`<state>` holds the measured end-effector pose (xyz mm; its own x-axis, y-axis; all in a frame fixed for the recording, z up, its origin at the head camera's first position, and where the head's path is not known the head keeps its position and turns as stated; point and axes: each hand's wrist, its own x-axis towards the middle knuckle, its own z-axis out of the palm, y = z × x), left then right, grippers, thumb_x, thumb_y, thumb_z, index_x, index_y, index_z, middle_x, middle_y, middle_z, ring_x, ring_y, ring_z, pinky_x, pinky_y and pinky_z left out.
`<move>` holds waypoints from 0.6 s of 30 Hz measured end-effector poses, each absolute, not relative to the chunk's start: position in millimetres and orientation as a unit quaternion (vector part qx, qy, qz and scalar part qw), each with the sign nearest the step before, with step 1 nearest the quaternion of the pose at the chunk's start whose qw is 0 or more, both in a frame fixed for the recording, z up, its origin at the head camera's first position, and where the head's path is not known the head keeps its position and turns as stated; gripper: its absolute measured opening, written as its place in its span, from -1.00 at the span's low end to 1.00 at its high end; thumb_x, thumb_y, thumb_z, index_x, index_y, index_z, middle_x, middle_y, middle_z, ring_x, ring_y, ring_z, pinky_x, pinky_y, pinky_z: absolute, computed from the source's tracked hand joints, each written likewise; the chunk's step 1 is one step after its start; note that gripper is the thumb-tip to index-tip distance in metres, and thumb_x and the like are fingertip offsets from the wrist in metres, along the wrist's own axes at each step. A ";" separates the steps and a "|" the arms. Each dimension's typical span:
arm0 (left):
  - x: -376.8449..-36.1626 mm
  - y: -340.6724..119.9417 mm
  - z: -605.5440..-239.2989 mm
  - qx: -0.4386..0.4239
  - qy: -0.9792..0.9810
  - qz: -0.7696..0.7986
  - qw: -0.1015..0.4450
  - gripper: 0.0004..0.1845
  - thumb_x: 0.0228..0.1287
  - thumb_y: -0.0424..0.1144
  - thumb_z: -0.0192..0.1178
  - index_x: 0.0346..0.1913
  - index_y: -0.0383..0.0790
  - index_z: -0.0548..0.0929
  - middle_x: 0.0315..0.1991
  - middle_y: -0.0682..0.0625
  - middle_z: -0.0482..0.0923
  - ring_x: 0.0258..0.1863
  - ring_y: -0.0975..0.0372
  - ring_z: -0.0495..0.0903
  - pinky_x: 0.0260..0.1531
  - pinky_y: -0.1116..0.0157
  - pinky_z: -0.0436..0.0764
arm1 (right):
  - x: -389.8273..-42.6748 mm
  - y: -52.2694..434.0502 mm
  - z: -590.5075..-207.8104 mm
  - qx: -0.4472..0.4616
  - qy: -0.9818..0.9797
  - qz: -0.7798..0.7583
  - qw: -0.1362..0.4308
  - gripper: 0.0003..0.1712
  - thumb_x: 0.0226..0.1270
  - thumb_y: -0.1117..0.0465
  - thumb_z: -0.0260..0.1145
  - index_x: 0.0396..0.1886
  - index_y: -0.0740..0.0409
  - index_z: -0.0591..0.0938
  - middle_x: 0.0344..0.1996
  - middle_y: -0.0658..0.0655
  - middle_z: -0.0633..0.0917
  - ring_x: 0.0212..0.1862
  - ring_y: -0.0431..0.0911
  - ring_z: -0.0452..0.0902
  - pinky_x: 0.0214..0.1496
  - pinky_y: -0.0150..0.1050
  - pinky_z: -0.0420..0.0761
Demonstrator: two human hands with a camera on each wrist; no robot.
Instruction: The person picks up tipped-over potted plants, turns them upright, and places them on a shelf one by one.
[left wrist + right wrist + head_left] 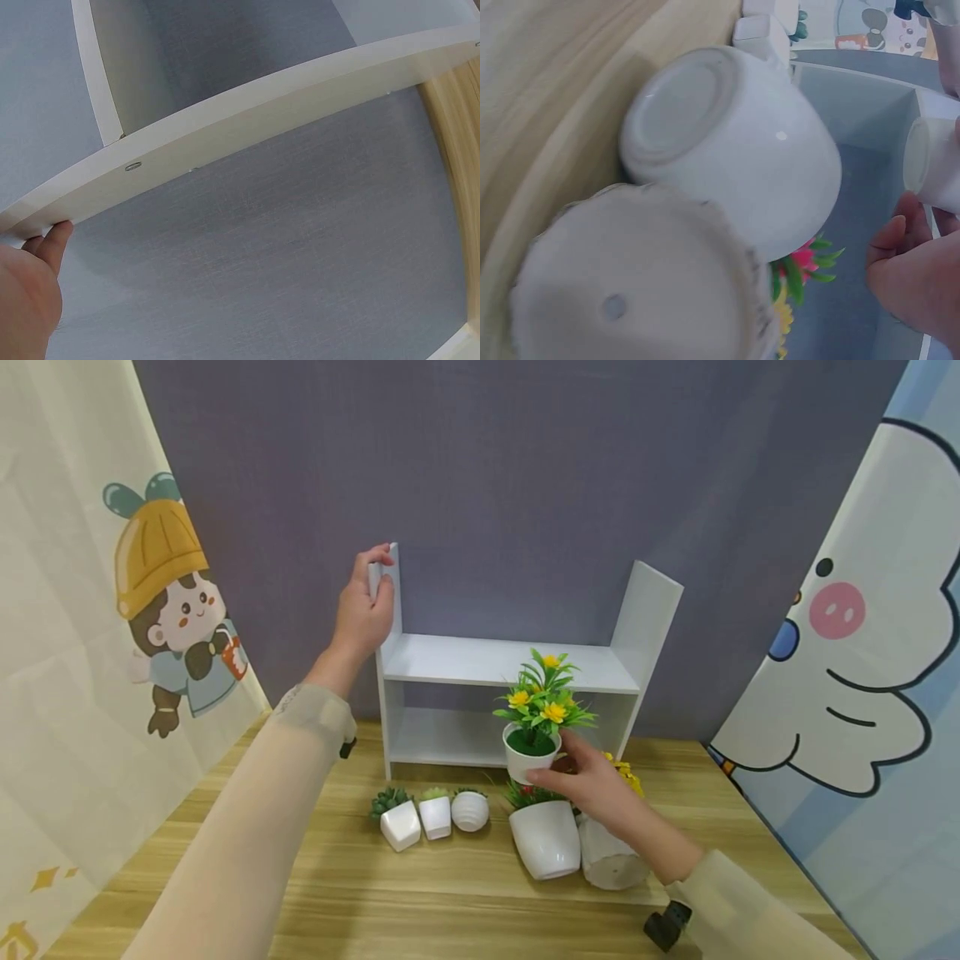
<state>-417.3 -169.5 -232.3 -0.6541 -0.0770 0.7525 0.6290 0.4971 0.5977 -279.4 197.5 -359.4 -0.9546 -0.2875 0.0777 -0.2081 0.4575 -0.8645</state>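
Note:
My left hand (pixel 366 610) grips the upper end of the left side panel of a white two-tier shelf (pixel 465 658). In the left wrist view, fingertips (pixel 57 244) lie against that panel (pixel 247 112). With my right hand (pixel 600 787) I hold a small white pot of artificial yellow flowers (pixel 531 765) upright, raised in front of the shelf. In the right wrist view, the fingers touch this white pot (pixel 934 165) near its base. Its green leaves overlap the shelf's middle board.
Three small potted succulents (pixel 435 817) lie tipped on the wooden table (pixel 420 902) before the shelf. Right of them lie a larger white pot with a red-flowered plant (pixel 546 839) and a ridged white pot (pixel 611 856) with yellow flowers. A grey curtain (pixel 510 485) hangs behind.

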 end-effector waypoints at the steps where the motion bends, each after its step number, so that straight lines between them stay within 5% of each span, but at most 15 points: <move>1: -417.5 -169.7 -232.3 -0.177 -0.780 -0.468 0.375 -0.71 0.73 -0.21 -0.09 0.33 -0.10 0.45 0.68 0.15 0.37 0.12 0.03 0.60 -0.04 0.16 0.45 | -281.6 194.4 -358.7 -0.145 0.852 -0.501 0.039 -0.11 0.41 -0.17 0.57 0.58 0.04 0.42 0.13 0.22 0.68 0.12 0.04 0.61 0.12 0.03 0.72; 6: -418.6 -170.7 -233.0 -0.178 -0.782 -0.468 0.372 -0.71 0.77 -0.16 -0.11 0.35 -0.09 0.43 0.69 0.16 0.36 0.54 0.03 0.50 0.21 -0.02 0.48 | -291.5 180.5 -354.9 -0.150 0.848 -0.508 0.032 -0.02 0.39 -0.17 0.59 0.67 -0.04 0.37 0.16 0.22 0.67 0.14 0.06 0.60 0.16 0.12 0.73; 18: -422.5 -170.8 -234.3 -0.185 -0.772 -0.468 0.388 -0.72 0.75 -0.20 -0.08 0.34 -0.13 0.44 0.66 0.14 0.41 0.45 0.00 0.54 0.19 -0.05 0.50 | -303.5 151.5 -327.6 -0.178 0.841 -0.511 0.000 -0.08 0.37 -0.17 0.60 0.63 -0.12 0.42 0.20 0.13 0.67 0.13 0.06 0.60 0.10 -0.03 0.69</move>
